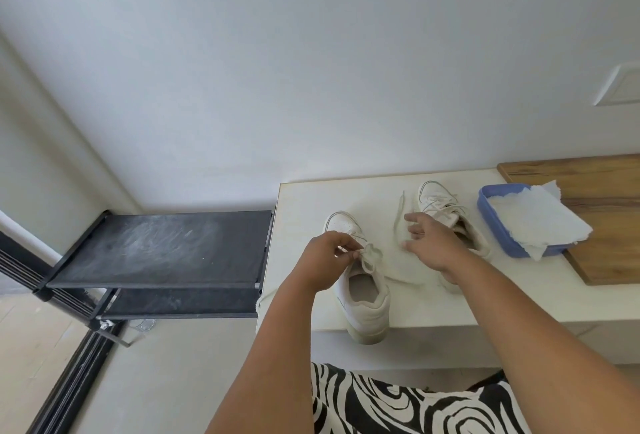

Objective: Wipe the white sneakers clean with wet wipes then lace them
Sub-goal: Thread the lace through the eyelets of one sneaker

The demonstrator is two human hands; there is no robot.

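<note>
left hand (325, 260) pinches lace (370, 257) of near sneaker (363, 295) at bench (304, 198) front edge | right hand (433, 243) released, fingers spread, before far sneaker (437, 201) | wipes (533, 218) in blue tray (485, 206)

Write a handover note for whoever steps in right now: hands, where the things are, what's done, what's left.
Left hand: pinches the lace loops on the near white sneaker, whose heel overhangs the edge of the white table.
Right hand: open, fingers spread, reaching over the loose lace end lying between the shoes.
Far white sneaker: laced, behind the right hand.
Blue plastic tray of white wipes: right of the shoes, partly on a wooden board.
Done: lacing is well along; I can't judge wiping.
Left: finish tying the near shoe.
</note>
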